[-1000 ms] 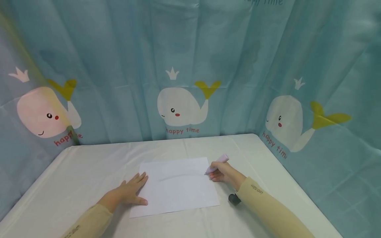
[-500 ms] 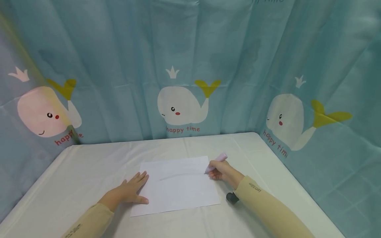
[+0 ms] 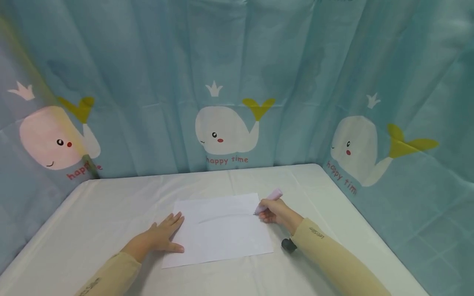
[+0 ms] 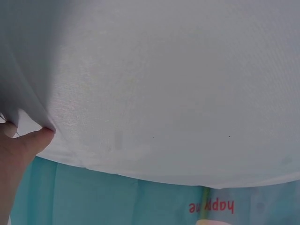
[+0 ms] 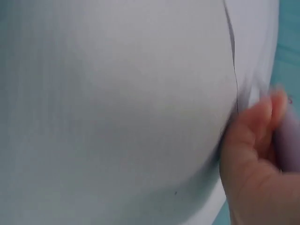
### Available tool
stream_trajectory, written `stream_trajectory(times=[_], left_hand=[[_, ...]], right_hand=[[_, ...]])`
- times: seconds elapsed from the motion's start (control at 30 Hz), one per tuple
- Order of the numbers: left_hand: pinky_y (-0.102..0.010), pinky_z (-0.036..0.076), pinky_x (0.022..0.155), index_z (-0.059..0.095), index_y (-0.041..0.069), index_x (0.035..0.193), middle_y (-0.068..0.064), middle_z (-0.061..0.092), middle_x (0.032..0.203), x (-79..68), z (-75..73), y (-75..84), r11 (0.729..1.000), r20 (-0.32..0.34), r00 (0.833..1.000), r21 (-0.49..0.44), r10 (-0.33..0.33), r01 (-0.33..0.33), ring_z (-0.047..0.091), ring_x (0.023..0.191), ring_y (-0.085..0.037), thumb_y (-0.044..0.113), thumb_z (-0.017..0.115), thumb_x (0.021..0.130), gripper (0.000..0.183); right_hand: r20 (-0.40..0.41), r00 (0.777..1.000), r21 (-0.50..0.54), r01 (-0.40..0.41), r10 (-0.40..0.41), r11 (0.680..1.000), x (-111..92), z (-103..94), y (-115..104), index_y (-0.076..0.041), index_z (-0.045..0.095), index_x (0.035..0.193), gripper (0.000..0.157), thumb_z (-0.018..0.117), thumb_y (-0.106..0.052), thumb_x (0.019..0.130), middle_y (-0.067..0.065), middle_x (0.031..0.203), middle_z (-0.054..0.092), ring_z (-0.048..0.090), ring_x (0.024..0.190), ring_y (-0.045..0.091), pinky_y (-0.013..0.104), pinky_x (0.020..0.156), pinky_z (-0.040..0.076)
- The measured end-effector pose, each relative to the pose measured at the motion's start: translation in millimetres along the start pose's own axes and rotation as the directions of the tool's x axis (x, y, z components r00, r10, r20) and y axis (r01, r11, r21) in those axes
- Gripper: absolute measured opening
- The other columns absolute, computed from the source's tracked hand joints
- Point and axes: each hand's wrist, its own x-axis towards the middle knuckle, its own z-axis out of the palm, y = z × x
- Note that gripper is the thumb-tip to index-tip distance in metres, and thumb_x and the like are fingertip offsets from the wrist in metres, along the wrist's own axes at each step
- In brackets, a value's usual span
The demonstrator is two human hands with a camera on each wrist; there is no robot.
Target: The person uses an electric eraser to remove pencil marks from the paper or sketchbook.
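Note:
A sheet of white paper (image 3: 222,238) lies on the white-covered table, with a faint curved line (image 3: 224,216) across its upper half. My left hand (image 3: 163,237) rests spread on the paper's left edge, thumb apart from the fingers. In the left wrist view only part of that hand (image 4: 18,150) shows at the left border. My right hand (image 3: 274,211) pinches a light purple marker (image 3: 275,195) at the paper's right edge, its tip down by the line's right end. Blurred in the right wrist view, the same marker (image 5: 286,143) leans behind the fingers.
A small black object (image 3: 288,245) sits beside the right sleeve (image 3: 333,257). Blue curtains (image 3: 155,82) printed with whales stand behind the table and along its sides. The white tablecloth (image 3: 111,205) has light creases.
The head view has shifted very slightly. Both hands, the marker and the paper keep nearly the same places, and the faint line looks about the same.

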Motion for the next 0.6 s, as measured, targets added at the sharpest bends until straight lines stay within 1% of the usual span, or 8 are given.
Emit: stream_trajectory(times=[0.13,0.3,0.43,0.53,0.6], left_hand=[[-0.077,0.006,0.101,0.030,-0.004,0.148,-0.026,0.019,0.156,-0.7,0.3,0.8,1.000,-0.008,1.000,0.006,-0.010,0.010,0.010,0.143,-0.048,0.054,0.079,0.071,0.109],[-0.077,0.007,0.101,0.030,-0.004,0.148,-0.026,0.019,0.156,-0.8,1.4,0.4,1.000,-0.015,1.000,0.012,-0.010,0.010,0.010,0.143,-0.048,0.054,0.079,0.070,0.109],[-0.077,0.006,0.101,0.030,-0.004,0.149,-0.026,0.019,0.156,-1.1,1.4,0.7,1.000,-0.015,1.000,0.011,-0.011,0.011,0.010,0.143,-0.047,0.054,0.079,0.071,0.109],[-0.077,0.006,0.101,0.030,-0.004,0.149,-0.026,0.019,0.156,-1.4,1.0,1.1,1.000,-0.012,1.000,0.003,-0.009,0.009,0.010,0.143,-0.047,0.054,0.079,0.071,0.109],[-0.077,0.006,0.101,0.030,-0.004,0.149,-0.026,0.019,0.156,-1.7,0.9,1.3,1.000,-0.012,1.000,0.001,-0.007,0.007,0.010,0.143,-0.047,0.054,0.079,0.071,0.108]], right_hand=[[0.013,1.000,0.010,0.002,-0.002,1.000,-1.0,-0.2,0.6,0.006,0.061,0.093,0.019,0.060,-0.008,0.082,0.008,0.062,0.060,0.056,0.049,0.012,0.021,0.050,0.048],[-0.020,1.000,0.024,0.000,0.000,1.000,-0.5,2.7,1.0,0.007,0.060,0.096,0.020,0.058,-0.008,0.082,0.007,0.061,0.060,0.055,0.048,0.011,0.021,0.049,0.047],[-0.053,0.999,0.045,0.008,-0.005,0.999,1.2,5.1,0.1,0.007,0.059,0.098,0.022,0.059,-0.007,0.081,0.008,0.061,0.060,0.056,0.048,0.012,0.021,0.048,0.048],[-0.041,0.999,0.009,0.006,-0.006,1.000,1.1,5.8,-0.2,0.007,0.059,0.097,0.021,0.060,-0.007,0.082,0.008,0.061,0.060,0.056,0.048,0.012,0.021,0.048,0.048],[-0.040,0.999,0.010,0.000,0.001,1.000,1.1,6.0,-0.5,0.007,0.059,0.096,0.020,0.060,-0.007,0.082,0.008,0.061,0.060,0.056,0.048,0.012,0.021,0.048,0.048]])
